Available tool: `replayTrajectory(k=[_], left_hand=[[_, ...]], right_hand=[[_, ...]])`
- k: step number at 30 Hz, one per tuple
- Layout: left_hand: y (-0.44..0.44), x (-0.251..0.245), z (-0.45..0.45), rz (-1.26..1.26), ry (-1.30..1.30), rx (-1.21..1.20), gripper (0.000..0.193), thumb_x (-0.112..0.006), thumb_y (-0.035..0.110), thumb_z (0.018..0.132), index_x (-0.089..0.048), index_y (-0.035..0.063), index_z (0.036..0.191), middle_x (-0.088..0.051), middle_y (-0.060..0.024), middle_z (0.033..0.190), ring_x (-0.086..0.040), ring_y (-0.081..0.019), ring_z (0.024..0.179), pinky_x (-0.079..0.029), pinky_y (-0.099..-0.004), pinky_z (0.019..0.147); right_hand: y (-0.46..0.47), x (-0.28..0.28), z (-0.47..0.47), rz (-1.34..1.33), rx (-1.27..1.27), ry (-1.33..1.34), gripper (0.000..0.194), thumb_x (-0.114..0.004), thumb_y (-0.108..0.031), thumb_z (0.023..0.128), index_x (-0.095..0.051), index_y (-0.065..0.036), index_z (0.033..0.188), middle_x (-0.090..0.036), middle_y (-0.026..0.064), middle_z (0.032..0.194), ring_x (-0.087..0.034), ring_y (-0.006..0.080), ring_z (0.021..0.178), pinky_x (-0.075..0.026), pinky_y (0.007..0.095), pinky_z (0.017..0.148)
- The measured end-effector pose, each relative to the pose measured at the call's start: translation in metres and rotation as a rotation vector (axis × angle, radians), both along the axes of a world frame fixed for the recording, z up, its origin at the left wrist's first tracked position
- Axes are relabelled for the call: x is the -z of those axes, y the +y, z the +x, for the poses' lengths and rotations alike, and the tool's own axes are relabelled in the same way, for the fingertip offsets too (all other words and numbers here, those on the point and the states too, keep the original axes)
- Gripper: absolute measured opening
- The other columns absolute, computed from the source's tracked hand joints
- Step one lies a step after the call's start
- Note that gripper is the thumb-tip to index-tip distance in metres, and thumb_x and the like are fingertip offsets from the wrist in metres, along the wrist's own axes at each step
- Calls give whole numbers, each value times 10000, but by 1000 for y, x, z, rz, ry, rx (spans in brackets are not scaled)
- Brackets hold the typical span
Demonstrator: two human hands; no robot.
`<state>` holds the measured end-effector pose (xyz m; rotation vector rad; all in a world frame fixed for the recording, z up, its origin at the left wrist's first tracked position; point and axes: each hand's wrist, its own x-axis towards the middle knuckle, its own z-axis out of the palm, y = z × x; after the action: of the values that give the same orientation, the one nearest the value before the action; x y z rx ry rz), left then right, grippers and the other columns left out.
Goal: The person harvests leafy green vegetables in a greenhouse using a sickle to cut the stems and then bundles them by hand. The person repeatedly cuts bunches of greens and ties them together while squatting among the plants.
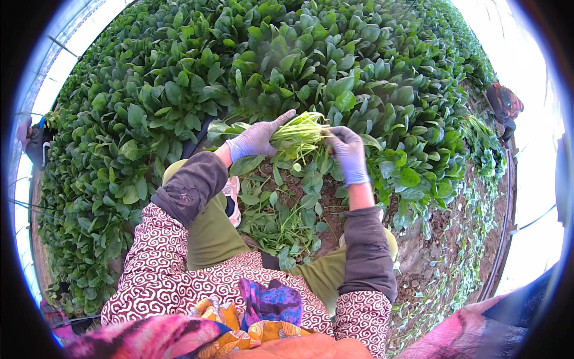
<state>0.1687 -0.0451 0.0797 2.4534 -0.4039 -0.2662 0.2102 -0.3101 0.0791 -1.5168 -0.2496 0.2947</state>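
Note:
My left hand (256,140), in a pale purple glove, grips a bunch of leafy greens (299,131) that look like spinach. The bunch lies sideways, its pale green stems pointing right. At the stem ends, my right hand (349,150), gloved the same way, has its thumb and fingers curled around the tips. Whether a small tool sits within those fingers is hidden. Below the hands, loose leaves and thin stems (287,224) are strewn over brown soil (331,220) between my knees.
Dense spinach plants (287,58) stand ahead and to the left. A pile of pulled greens (482,139) lies at right, near a crouching person (504,107). Another person (36,141) is at the far left. A dark rail (502,242) borders the plastic greenhouse wall (533,188).

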Motion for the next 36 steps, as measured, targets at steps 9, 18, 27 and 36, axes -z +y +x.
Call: replayTrajectory(k=[9,18,27,36], left_hand=[[21,17,3,-422,172,72,1169,-760,39,624,-130,228,1591,-521,-78,1421,-509,-177,1258,-371,-322,1109],[2,9,1,-534,297,162,1174,-760,-3,630,-120,199,1593,-471,-54,1470,-429,-158,1330,-295,-327,1163],[8,7,1,-708,505,129,1050,-804,-30,679,-245,112,1557,-509,-48,1432,-451,-128,1278,-346,-325,1124],[3,5,-2,-713,619,107,957,-812,-24,678,-342,80,1505,-567,-59,1360,-510,-130,1210,-404,-322,1078]], right_hand=[[-71,-73,-24,-34,-318,114,454,-767,-65,795,-652,-19,1232,-692,47,1019,-637,92,881,-525,227,832],[9,3,-14,-370,135,-248,198,-781,-141,837,-712,5,951,-594,-47,693,-491,34,605,-423,199,562],[-59,-48,-9,552,-401,184,176,-769,-142,842,-701,-38,966,-649,7,780,-580,77,641,-460,207,591],[-23,-55,-24,-327,64,-481,352,-832,-158,750,-718,-58,1067,-671,54,1035,-620,169,929,-501,314,845]])
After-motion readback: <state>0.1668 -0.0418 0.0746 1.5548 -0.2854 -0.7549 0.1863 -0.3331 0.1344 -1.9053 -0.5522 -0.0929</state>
